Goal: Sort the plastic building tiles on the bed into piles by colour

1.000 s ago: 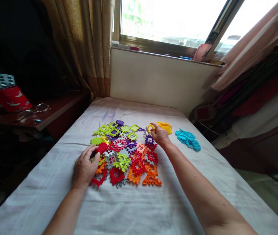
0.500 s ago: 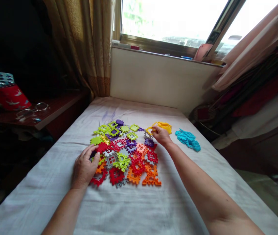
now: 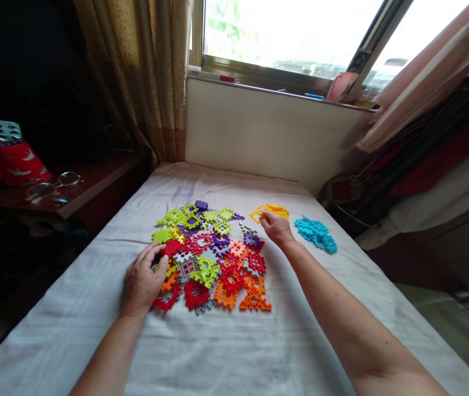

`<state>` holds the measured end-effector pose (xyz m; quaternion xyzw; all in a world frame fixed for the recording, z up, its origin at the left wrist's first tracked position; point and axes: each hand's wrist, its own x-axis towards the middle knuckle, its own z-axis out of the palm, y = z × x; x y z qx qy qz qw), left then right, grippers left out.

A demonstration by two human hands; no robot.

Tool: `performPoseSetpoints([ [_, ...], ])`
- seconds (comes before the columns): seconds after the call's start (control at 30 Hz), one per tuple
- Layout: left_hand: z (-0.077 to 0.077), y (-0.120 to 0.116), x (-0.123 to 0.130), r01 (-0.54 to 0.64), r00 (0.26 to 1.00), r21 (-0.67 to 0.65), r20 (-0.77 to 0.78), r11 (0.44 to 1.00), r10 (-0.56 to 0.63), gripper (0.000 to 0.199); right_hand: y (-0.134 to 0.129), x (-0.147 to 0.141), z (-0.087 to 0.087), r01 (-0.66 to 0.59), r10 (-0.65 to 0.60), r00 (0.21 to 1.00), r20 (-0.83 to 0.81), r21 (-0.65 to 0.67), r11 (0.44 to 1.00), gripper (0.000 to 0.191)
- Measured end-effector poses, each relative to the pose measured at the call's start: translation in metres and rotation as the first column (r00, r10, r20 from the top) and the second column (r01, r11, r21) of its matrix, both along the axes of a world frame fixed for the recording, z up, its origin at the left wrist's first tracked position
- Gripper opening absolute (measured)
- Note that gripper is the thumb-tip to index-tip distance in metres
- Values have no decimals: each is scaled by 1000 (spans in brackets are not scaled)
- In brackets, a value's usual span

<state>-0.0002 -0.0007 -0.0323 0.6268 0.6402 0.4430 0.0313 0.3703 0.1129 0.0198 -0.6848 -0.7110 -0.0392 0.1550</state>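
A mixed heap of flat plastic interlocking building pieces in red, green, purple, orange and grey lies on the bed; a red piece (image 3: 196, 296) is at its near side. My left hand (image 3: 143, 275) rests at the heap's left edge, fingers apart, its fingertips touching or close to a solid red piece (image 3: 171, 248). Beyond the heap's far right corner, my right hand (image 3: 276, 226) pinches a yellow interlocking piece (image 3: 255, 213) with an open centre. Right behind that hand lies a pile of yellow pieces (image 3: 279, 209), partly covered by it.
A separate pile of blue pieces (image 3: 316, 234) lies to the right on the white bedsheet (image 3: 218, 357). At the left, a dark table (image 3: 94, 184) holds glasses (image 3: 68, 179) and a red container (image 3: 22, 163). A low wall (image 3: 259, 129) bounds the bed's far end under the window.
My right hand has shifted slightly right with the yellow piece, bringing it up to the yellow pile and uncovering more of a grey piece. My left hand stays in place.
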Motion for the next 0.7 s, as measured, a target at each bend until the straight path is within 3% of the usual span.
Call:
performPoseSetpoints([
  [0.2,-2,0,-1,-2,1000,-4,-5,1000,2,32,28,38,22,205,-206,979,6,54,977,36],
  [0.33,-1,0,-1,1,1000,-2,1,1000,-1,33,30,48,26,157,-157,987,-25,29,987,41],
  [0.43,0,0,0,4,1000,-1,7,1000,-4,32,8,35,8,34,-26,992,-122,63,997,36],
  [0.53,1,0,1,11,1000,-1,15,1000,-11,32,-32,9,-24,-75,102,967,-232,122,990,37],
  [0.63,1,0,1,1,1000,-8,19,1000,-1,34,-70,-20,-52,4,22,964,-265,98,995,46],
  [0.7,2,0,2,-11,1000,-13,27,1000,12,35,-84,-39,-61,40,-23,964,-264,58,998,45],
])
